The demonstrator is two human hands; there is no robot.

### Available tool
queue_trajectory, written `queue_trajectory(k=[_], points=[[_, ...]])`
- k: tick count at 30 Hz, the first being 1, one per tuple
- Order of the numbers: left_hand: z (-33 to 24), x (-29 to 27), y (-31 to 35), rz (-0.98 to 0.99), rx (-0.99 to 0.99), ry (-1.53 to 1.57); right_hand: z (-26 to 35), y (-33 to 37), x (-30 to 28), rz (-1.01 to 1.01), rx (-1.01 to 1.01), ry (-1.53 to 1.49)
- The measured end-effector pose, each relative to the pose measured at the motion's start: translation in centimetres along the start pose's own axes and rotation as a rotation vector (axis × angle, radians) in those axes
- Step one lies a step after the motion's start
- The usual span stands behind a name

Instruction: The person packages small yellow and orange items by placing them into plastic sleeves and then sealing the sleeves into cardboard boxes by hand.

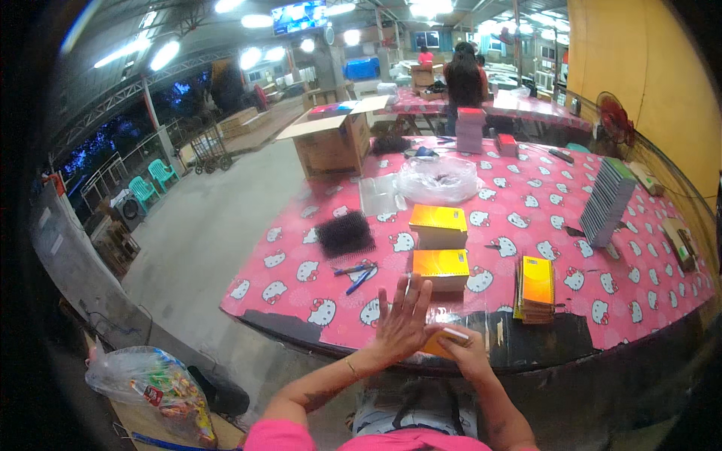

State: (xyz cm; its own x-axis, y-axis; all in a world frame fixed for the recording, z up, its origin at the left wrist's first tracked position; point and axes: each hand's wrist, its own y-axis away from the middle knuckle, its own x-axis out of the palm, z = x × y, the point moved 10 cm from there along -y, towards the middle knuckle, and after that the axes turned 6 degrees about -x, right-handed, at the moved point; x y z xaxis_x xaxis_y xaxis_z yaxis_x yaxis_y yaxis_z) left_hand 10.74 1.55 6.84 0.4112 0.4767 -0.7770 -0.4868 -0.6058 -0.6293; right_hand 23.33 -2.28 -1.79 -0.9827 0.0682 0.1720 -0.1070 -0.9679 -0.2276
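Step, as judged: handling a notebook at the table's near edge. Right hand appears to pinch it; left hand open, fingers extended, just beside. Next move probably calls for a steady two-handed hold. Heading, long axis: cannot tell; hands cover most.

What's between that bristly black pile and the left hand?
In the head view, a blue-handled tool lies between the black pile and the left hand.
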Motion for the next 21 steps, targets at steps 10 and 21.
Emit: queue_trajectory(k=[10, 21], points=[[-0.8, 4.1, 1.3, 0.453, 0.171, 0.258, -0.5, -1.4, -0.5, 0.163, -0.089, 0.167], [-1.9, 5.2, 8.1, 0.047, 0.237, 0.052, -2.4, -0.8, -0.1, 0.228, -0.087, 0.290]])
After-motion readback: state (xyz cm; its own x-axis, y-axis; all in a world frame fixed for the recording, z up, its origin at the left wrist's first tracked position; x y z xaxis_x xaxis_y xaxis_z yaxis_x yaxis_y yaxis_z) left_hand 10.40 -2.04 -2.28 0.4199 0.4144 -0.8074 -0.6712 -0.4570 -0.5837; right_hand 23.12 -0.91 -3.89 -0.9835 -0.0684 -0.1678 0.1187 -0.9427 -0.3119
